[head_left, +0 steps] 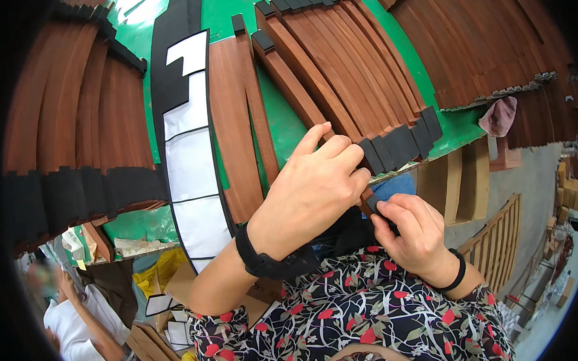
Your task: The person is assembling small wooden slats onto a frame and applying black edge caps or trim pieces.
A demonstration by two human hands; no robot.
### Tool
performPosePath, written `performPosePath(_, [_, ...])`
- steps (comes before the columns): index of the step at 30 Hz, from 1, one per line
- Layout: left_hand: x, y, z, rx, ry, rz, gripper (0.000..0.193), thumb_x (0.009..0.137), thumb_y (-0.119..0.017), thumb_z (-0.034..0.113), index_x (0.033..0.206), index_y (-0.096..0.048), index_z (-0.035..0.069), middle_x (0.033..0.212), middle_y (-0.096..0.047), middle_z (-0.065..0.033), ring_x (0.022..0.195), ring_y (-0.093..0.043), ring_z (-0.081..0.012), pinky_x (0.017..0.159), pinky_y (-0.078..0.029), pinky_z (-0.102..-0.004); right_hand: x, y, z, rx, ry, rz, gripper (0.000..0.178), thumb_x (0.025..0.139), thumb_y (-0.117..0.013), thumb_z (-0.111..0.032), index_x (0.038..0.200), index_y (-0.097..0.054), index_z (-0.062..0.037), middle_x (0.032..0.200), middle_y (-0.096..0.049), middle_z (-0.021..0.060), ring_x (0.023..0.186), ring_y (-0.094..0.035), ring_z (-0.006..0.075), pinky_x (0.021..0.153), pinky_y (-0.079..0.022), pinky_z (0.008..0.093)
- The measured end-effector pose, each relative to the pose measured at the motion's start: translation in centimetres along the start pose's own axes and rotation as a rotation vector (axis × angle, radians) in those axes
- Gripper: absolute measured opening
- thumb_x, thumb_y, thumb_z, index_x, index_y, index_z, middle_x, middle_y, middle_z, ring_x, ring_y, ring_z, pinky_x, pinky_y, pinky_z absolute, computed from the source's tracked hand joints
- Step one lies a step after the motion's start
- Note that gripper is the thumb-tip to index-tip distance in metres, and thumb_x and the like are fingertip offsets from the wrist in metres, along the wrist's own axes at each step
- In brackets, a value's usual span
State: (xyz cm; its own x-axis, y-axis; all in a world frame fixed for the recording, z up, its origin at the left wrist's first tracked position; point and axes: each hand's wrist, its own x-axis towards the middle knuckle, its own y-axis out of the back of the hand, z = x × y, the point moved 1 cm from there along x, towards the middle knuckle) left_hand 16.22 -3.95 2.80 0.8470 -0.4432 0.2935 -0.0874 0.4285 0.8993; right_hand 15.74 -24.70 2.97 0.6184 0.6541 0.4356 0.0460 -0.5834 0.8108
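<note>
My left hand [318,192] is closed over a reddish-brown wooden bar [290,82], which has a black cap at its far end. Toward me, the bar's near end sticks out past my fingers. At that end my right hand [415,233] pinches a small black end cap [374,203] between thumb and fingers; how far it sits on the wood is hidden. Just right of the held bar, a row of similar wooden bars [342,64] lies side by side with black caps on both ends. To the left are a wide wooden board [231,128] and a narrow capped bar [253,92].
A green tabletop [222,11] carries everything. Stacked capped boards [57,106] fill its left, more brown boards [481,40] its right. A long black-edged strip with white panels [193,165] hangs over the front edge. A pink cloth [498,116] lies at right. Lower left, a person in white [84,327].
</note>
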Motion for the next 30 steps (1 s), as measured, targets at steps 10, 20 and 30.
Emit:
performPosePath(10, [0.11,-0.11,0.05,-0.065,0.05,-0.01,0.025,0.069,-0.08,0.023,0.089,-0.072,0.01,0.099,-0.062,-0.0033,0.111,-0.061,-0.0216,0.111,-0.042,-0.0474,0.07,-0.46,0.37,-0.002,0.0,0.028,0.029,0.073,-0.082,-0.001,0.097,-0.067,0.0012,0.089,-0.066,0.0128,0.069,-0.066,0.0255,0.057,-0.054,0.0336])
performPosePath(20, [0.2,-0.41,-0.15,-0.06,0.064,-0.02,0.021,0.071,-0.078,0.022,0.087,-0.071,0.01,0.099,-0.062,-0.0034,0.111,-0.061,-0.0221,0.111,-0.042,-0.0471,0.54,-0.85,0.61,0.021,-0.008,-0.002,0.029,0.072,-0.083,0.0,0.096,-0.068,0.002,0.089,-0.066,0.0128,0.067,-0.066,0.0244,0.055,-0.053,0.0325])
performPosePath(30, [0.31,-0.46,-0.19,-0.052,0.071,-0.031,0.022,0.072,-0.077,0.023,0.089,-0.071,0.01,0.099,-0.062,-0.0034,0.111,-0.061,-0.0226,0.111,-0.041,-0.0472,0.59,-0.87,0.59,0.026,-0.017,-0.031,0.03,0.071,-0.084,0.0,0.096,-0.067,0.0024,0.089,-0.066,0.0128,0.065,-0.065,0.0234,0.054,-0.052,0.0317])
